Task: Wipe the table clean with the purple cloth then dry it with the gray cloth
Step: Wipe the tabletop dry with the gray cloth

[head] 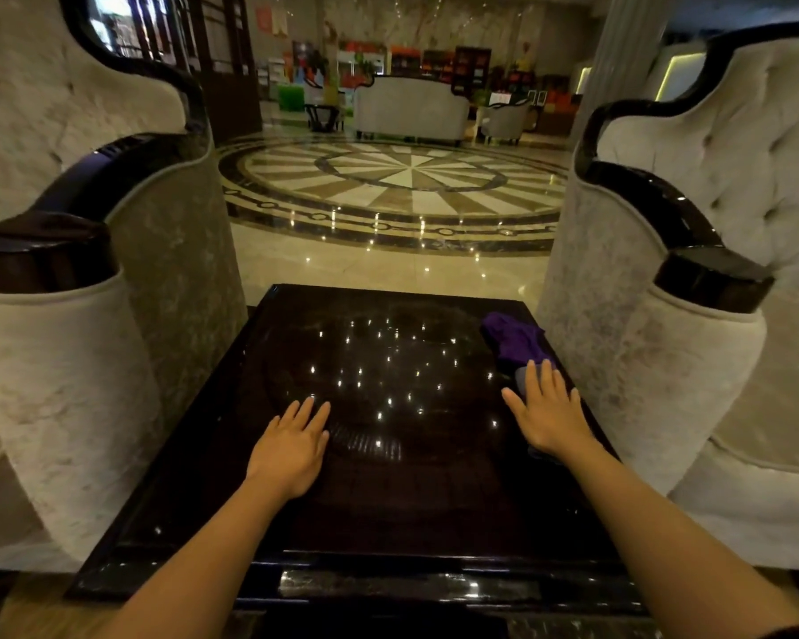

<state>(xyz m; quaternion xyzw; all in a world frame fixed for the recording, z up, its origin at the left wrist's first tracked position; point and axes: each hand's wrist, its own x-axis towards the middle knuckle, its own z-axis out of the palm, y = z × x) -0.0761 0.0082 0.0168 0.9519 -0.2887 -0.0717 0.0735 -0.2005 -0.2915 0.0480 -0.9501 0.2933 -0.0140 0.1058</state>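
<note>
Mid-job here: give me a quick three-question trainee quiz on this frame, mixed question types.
1. True or false: the purple cloth lies bunched near the table's far right corner.
2. Which hand rests on the gray cloth? A. left hand B. right hand C. neither
3. Fill in: the left hand lies flat with ___ under it.

Key
1. True.
2. B; the gray cloth peeks out past its fingers.
3. Nothing; it rests open on bare tabletop.
</note>
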